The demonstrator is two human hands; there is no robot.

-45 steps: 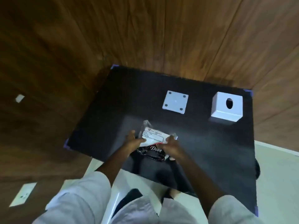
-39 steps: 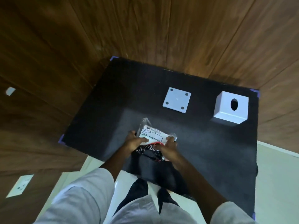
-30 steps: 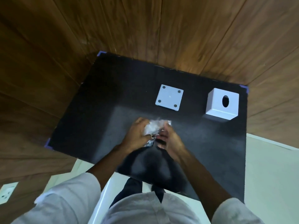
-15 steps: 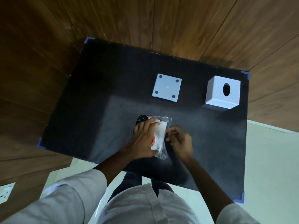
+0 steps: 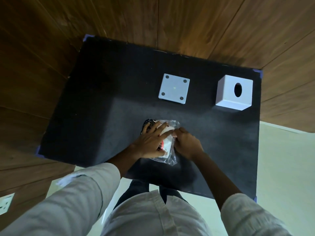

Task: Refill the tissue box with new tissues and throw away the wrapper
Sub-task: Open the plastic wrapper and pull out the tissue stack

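A pack of tissues in a clear plastic wrapper lies on the black table near its front edge. My left hand lies flat on top of the pack with fingers spread, pressing it down. My right hand pinches the wrapper's right edge. The white cube-shaped tissue box, with an oval hole on top, stands at the back right. Its flat square base plate, with a dark dot at each corner, lies apart from it at the back centre.
Wooden panel walls enclose the table on the left and at the back. Pale floor shows on the right and below the table's front edge. A white wall socket sits low on the left wall.
The pack was held up in both hands, then turned and set down on the table. My left hand now lies on top of it and my right hand has moved to the wrapper's edge.
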